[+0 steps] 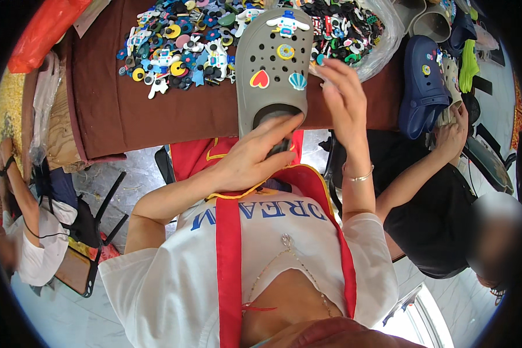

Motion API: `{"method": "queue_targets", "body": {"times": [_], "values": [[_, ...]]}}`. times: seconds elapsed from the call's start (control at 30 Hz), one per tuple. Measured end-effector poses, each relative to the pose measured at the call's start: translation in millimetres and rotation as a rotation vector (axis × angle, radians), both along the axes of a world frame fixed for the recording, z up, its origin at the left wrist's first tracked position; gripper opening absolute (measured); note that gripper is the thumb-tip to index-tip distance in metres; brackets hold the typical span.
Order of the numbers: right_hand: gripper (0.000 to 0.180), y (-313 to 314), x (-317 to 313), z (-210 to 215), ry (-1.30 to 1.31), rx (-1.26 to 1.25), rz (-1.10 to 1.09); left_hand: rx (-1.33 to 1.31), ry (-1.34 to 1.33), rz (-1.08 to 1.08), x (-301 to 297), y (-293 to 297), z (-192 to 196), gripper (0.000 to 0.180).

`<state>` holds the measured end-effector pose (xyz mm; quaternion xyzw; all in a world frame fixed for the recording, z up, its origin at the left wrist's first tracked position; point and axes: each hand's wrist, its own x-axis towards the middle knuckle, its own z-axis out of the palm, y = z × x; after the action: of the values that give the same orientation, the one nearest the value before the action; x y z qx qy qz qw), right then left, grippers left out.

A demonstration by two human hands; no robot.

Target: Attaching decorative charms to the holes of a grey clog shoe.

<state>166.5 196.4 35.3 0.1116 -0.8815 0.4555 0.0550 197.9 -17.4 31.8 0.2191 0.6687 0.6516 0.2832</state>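
Note:
A grey clog (pixel 275 93) with many holes is upright in front of me, toe pointing away. On its upper sit a white character charm with a blue hat (pixel 287 24), a ring-shaped yellow and blue charm (pixel 285 51), a red heart charm (pixel 260 79) and a blue seashell charm (pixel 297 81). My left hand (pixel 255 149) grips the clog at its foot opening, some fingers hidden behind or inside it. Just right of the clog, my right hand (pixel 347 101) is raised with its fingers apart, and I see nothing held in it.
Loose charms (pixel 180 49) are heaped on the brown tablecloth (pixel 174 113); darker ones fill a clear plastic bag (pixel 391 29) behind my right hand. At right, a co-worker's hand (pixel 451 136) is at a pale clog beside a navy clog (pixel 417 87). Another person sits far left.

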Motion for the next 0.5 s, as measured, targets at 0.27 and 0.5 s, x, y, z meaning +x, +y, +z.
{"method": "queue_targets", "body": {"times": [0.27,0.5], "values": [[0.022,19,-62,-19,0.07,0.259,-0.407,0.01,0.292,0.294,-11,-19,17,0.024],[0.028,16,-92,-34,0.062,0.663,-0.355,0.037,0.176,0.296,-14,-22,4,0.022]]}}
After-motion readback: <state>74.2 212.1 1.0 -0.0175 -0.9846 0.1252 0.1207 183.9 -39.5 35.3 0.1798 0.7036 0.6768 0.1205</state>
